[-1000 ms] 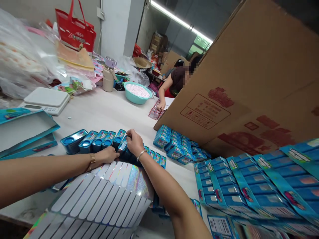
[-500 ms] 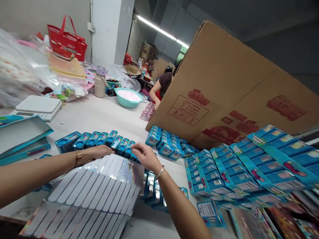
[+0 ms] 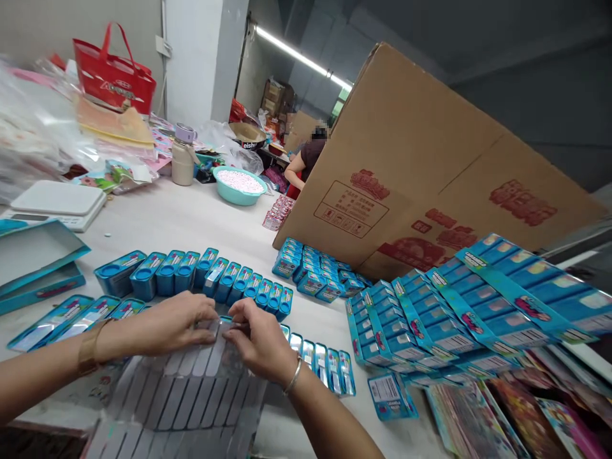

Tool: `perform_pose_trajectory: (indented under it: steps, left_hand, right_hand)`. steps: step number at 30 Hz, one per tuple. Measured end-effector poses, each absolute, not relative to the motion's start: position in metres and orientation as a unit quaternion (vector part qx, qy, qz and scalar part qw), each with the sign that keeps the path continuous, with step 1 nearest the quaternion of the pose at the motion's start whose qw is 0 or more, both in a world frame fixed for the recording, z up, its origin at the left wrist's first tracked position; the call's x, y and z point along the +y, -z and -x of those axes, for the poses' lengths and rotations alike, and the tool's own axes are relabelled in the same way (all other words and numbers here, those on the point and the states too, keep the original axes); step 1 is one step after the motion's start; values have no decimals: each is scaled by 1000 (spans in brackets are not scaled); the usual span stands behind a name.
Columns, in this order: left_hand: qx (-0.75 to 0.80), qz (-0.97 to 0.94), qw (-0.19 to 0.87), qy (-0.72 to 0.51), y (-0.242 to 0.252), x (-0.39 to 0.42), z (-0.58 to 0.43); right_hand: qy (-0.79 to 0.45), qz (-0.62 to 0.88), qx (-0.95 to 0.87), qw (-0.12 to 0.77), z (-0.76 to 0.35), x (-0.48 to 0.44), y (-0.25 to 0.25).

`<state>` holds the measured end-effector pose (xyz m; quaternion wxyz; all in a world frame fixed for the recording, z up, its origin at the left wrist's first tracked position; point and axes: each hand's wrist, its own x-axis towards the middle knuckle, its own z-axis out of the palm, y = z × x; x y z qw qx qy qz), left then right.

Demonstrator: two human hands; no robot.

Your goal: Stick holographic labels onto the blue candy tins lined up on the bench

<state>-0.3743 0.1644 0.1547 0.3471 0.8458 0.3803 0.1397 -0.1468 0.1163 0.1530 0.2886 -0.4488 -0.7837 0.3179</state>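
A silvery sheet of long, round-ended stickers (image 3: 191,401) lies in front of me, partly blurred. At its upper edge my left hand (image 3: 176,322) is closed, the fingertips pinching the sheet. My right hand (image 3: 262,338) faces it, thumb and finger pinched on a narrow sticker strip (image 3: 217,350) between the two hands. Just beyond my fingers stands a row of small blue tins (image 3: 227,284), side by side. More blue tins (image 3: 322,366) with shiny strips stand right of my right hand. Under and behind my left wrist, several tins (image 3: 81,319) lie in a line.
Stacked trays of blue boxes (image 3: 444,306) rise at the right, before a large tilted carton (image 3: 406,166). Further back are a turquoise basin (image 3: 239,188) of small pellets, a bottle (image 3: 183,159), a white scale (image 3: 60,201) and another person (image 3: 306,162). An open blue box (image 3: 38,268) sits left.
My right hand has come from the row of tins down to the sticker sheet's upper edge, beside my left hand. The left hand has moved slightly down, and the view has shifted.
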Motion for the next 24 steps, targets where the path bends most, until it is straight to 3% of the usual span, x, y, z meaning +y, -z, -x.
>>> perform_pose_trajectory:
  steps: [3,7,10,15,24]
  left_hand:
    - [374,-834,374,-159,-157,157,366]
    - [326,-713,603,-147,-154,155,356]
    - [325,-605,703,-185,-149,154,354]
    - [343,-584,706,-207,-144,150,350]
    - [386,-565,701,-202,-138,145,345]
  right_hand:
    - [-224,443,-822,279,146,113,-153]
    - [-106,411,-841,336,141,107,-146]
    - [-32,386,-840,379,138,100,-140]
    - [6,401,-819,410,141,90,-138]
    - [53,390,-838,377,141,87,-135]
